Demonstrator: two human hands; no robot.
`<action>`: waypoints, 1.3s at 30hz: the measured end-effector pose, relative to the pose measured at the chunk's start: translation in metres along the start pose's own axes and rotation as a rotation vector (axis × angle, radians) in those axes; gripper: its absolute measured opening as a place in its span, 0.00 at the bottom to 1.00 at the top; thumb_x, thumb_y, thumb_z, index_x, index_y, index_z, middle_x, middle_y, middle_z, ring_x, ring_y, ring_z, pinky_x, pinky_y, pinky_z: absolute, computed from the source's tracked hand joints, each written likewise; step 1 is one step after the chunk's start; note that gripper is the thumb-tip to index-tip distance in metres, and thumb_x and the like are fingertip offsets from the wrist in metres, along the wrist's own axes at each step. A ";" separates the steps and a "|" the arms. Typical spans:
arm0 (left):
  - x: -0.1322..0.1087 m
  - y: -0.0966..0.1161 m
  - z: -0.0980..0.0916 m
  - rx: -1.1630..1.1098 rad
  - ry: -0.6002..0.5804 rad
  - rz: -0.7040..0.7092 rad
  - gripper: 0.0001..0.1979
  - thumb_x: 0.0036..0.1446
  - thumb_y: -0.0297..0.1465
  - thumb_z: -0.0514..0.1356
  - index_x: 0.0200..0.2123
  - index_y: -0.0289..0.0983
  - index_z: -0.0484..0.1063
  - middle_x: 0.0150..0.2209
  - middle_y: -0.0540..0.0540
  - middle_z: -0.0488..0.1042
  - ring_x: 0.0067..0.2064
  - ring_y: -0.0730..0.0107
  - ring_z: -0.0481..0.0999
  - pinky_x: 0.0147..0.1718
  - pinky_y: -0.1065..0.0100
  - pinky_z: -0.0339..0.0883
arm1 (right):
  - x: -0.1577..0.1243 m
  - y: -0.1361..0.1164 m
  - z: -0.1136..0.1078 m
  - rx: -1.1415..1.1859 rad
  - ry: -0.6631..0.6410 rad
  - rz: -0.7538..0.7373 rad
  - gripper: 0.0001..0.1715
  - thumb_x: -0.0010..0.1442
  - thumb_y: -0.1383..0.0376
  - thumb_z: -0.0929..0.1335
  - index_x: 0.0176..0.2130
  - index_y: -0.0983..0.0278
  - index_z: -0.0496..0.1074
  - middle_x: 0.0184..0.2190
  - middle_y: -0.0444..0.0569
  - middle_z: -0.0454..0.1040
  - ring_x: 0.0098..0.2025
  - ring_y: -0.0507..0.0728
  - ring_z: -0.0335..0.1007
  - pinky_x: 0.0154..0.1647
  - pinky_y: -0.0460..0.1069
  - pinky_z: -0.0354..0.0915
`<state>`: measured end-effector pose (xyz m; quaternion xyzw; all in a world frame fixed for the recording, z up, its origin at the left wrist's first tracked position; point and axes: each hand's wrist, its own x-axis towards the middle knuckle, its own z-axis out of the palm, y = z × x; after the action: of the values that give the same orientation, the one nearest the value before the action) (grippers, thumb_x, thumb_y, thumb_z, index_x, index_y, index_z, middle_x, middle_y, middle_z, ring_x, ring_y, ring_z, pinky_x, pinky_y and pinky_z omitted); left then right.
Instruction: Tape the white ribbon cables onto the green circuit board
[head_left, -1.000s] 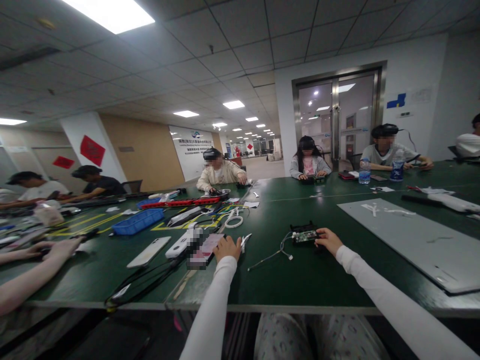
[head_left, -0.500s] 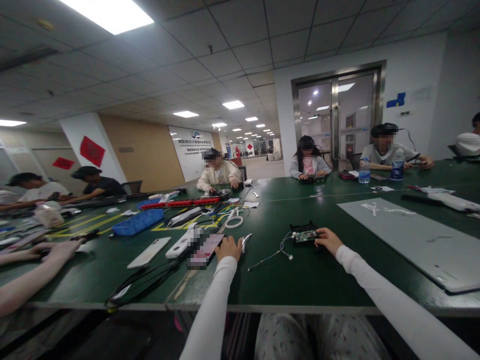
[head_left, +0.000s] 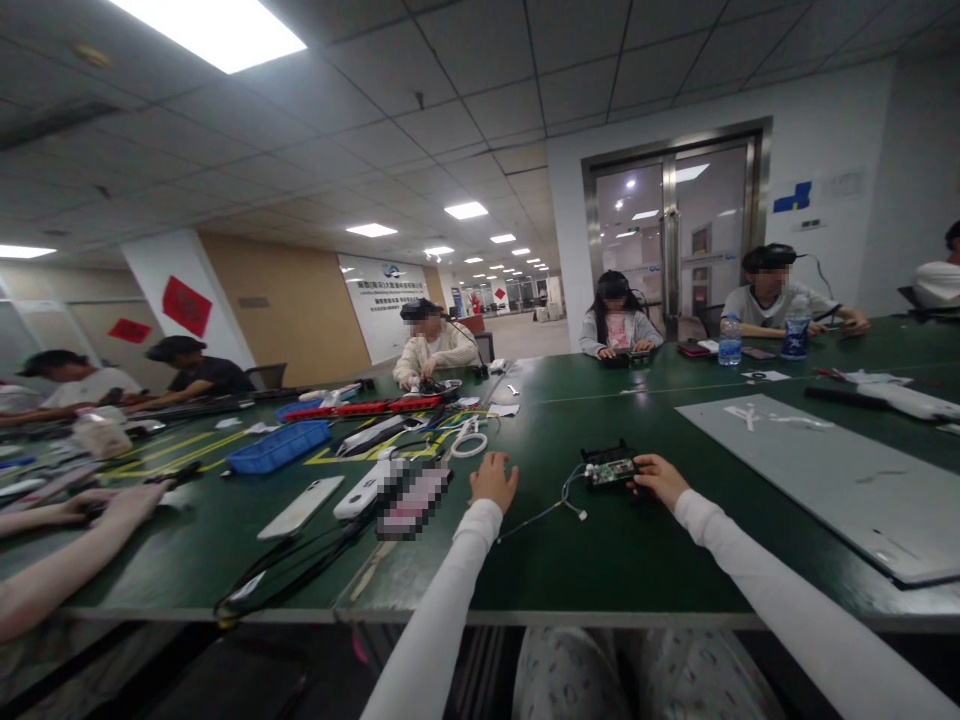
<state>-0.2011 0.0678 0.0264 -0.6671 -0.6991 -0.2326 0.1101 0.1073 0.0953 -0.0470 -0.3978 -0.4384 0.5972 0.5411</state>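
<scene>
A small black circuit board (head_left: pixel 607 467) lies on the green table (head_left: pixel 600 560) in front of me. My right hand (head_left: pixel 660 478) is closed on the board's right edge. A thin wire (head_left: pixel 536 515) with a white plug trails from the board toward my left hand (head_left: pixel 493 480). That hand rests on the table left of the board, with its fingers stretched forward and nothing seen in them. It covers the spot where a small white piece lay. Both my arms are in white sleeves.
A grey panel (head_left: pixel 825 470) lies at the right. A white phone (head_left: pixel 300 507), a white power bank (head_left: pixel 360 492), a blue tray (head_left: pixel 277 445) and a red power strip (head_left: pixel 360 407) lie to the left. Another person's arm (head_left: pixel 60 570) reaches in at far left. Several people sit across the table.
My left hand has slid right and forward, away from the blurred item and over the small white piece. My right hand has stayed on the circuit board.
</scene>
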 end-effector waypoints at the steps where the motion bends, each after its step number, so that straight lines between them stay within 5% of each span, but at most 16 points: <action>1: 0.002 0.012 0.000 -0.046 -0.001 0.033 0.12 0.52 0.34 0.50 0.41 0.38 0.61 0.45 0.43 0.62 0.46 0.64 0.63 0.40 0.62 0.56 | -0.001 -0.001 0.000 0.018 -0.010 -0.002 0.20 0.38 0.74 0.67 0.34 0.62 0.61 0.25 0.42 0.70 0.28 0.55 0.71 0.28 0.50 0.68; 6: -0.002 0.066 0.015 -0.283 -0.034 0.170 0.15 0.52 0.32 0.51 0.44 0.38 0.60 0.44 0.44 0.63 0.44 0.69 0.66 0.42 0.66 0.59 | -0.003 -0.002 -0.003 0.095 -0.045 -0.040 0.23 0.37 0.74 0.68 0.36 0.62 0.62 0.28 0.44 0.72 0.29 0.55 0.71 0.26 0.49 0.67; 10: -0.019 0.084 0.036 -0.356 -0.085 0.130 0.18 0.52 0.34 0.50 0.47 0.36 0.58 0.46 0.43 0.62 0.46 0.68 0.65 0.44 0.66 0.58 | 0.000 0.000 -0.007 0.140 -0.070 -0.065 0.24 0.37 0.73 0.70 0.37 0.62 0.63 0.30 0.45 0.72 0.29 0.56 0.72 0.26 0.48 0.67; 20: -0.046 0.087 0.031 -0.309 -0.166 0.323 0.28 0.50 0.43 0.51 0.53 0.37 0.52 0.52 0.40 0.56 0.53 0.60 0.57 0.49 0.60 0.53 | -0.001 -0.003 -0.012 0.301 -0.073 -0.051 0.25 0.37 0.74 0.71 0.38 0.62 0.65 0.34 0.46 0.73 0.32 0.57 0.72 0.24 0.46 0.66; 39: -0.047 0.086 0.031 -0.403 -0.100 0.277 0.37 0.43 0.38 0.59 0.55 0.40 0.47 0.52 0.42 0.54 0.52 0.61 0.58 0.49 0.60 0.54 | -0.010 -0.011 -0.010 0.317 -0.317 -0.076 0.27 0.42 0.70 0.70 0.43 0.58 0.65 0.44 0.46 0.69 0.40 0.58 0.69 0.30 0.48 0.66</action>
<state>-0.1073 0.0410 -0.0073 -0.7756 -0.5452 -0.3167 -0.0293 0.1214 0.0867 -0.0390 -0.1918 -0.4333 0.6929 0.5434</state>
